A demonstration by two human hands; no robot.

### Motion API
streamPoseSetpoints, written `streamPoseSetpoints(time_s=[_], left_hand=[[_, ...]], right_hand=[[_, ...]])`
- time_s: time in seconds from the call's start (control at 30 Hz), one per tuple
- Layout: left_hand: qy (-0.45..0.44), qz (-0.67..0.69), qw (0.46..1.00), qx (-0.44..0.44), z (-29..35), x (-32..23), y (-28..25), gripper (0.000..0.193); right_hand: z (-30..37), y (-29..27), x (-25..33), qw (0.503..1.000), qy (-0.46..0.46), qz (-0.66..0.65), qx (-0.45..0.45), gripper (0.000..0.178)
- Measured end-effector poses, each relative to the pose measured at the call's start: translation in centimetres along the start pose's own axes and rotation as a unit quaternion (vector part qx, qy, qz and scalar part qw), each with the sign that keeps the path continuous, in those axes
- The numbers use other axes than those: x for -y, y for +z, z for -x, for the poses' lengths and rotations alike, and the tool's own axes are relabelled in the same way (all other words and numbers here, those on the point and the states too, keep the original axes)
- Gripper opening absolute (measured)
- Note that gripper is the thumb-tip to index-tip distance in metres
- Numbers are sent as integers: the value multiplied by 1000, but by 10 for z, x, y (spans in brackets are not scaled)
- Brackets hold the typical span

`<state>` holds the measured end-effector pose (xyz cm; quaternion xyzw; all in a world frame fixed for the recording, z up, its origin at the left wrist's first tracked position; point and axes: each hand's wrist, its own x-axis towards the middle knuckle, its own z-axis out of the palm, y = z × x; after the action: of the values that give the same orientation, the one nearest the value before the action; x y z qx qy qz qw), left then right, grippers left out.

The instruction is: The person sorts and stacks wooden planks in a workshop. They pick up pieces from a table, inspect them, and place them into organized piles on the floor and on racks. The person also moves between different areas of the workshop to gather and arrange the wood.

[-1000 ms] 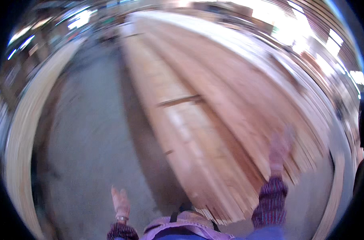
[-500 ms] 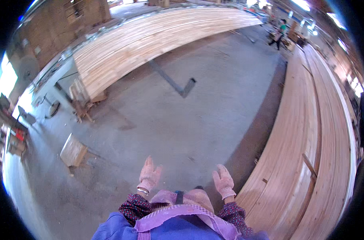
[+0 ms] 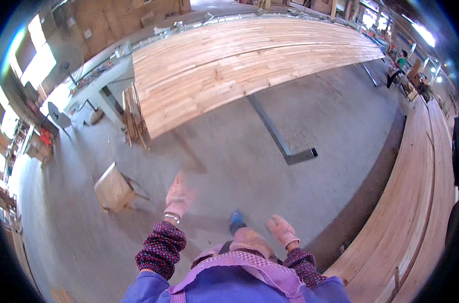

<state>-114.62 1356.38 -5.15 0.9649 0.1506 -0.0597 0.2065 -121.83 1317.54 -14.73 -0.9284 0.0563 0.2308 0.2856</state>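
Observation:
My left hand, in a pale pink work glove with a bracelet at the wrist, reaches out over the grey floor. Its fingers are stretched and slightly blurred, and nothing is in them. A small wooden stool stands on the floor to its left, apart from it. My right hand, gloved the same way, hovers lower at my right side, fingers loosely extended and empty. Ahead of both hands lies a wide panel of joined wood strips, raised on a support. Neither hand touches anything.
An angled metal bar juts from under the panel across the floor. Long stacked boards run along the right. Thin wood strips lean by the panel's left end. A person stands far right.
The view has swung left, so the panel, metal bar and stacked boards sit further right. My left hand has moved forward and a blue shoe has come into view.

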Motion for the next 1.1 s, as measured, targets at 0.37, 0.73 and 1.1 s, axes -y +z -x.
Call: streamPoseSetpoints(time_s=[0.37, 0.73, 1.1], left_hand=[[108, -303, 945, -55, -243, 15, -27, 82], [297, -359, 885, 1, -380, 82, -22, 49], [353, -194, 872, 279, -356, 25, -118, 52]], right_hand=[[-220, -45, 192, 988, -153, 9, 37, 53], [-351, 40, 323, 914, -12, -404, 17, 51], [-405, 83, 413, 488, 148, -854, -104, 19]])
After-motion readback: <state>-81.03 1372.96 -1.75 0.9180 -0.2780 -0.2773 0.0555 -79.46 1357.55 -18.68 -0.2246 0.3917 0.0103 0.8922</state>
